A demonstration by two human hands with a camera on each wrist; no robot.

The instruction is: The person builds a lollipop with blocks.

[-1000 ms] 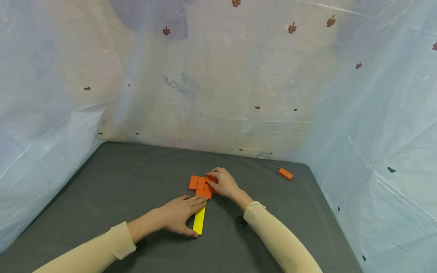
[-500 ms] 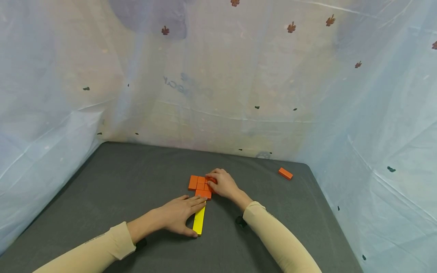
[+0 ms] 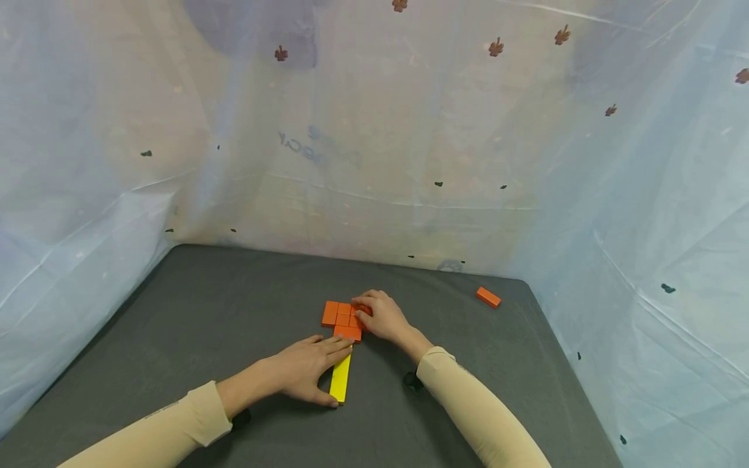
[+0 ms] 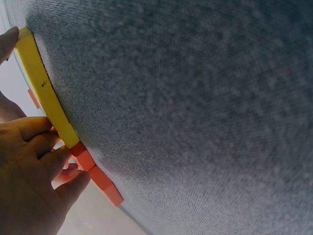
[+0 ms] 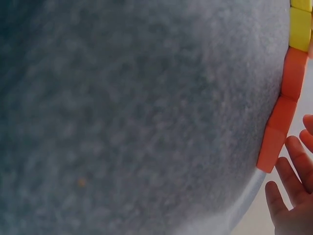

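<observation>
Several orange blocks lie fitted together as a flat patch, and a long yellow bar runs from the patch toward me. My left hand spreads along the bar, its thumb at the near end and its straight fingers where yellow meets orange. The left wrist view shows the side of the yellow bar and its dark speck. With thumb and index finger, my right hand holds an orange block at the right side of the patch, partly hiding it. Other right-hand fingers reach toward the orange edge.
One loose orange block lies at the back right of the dark grey table. Translucent plastic sheeting hangs behind the table and along both sides.
The orange blocks by my right hand have closed up slightly against the rest of the patch. My left hand stays in place on the yellow bar.
</observation>
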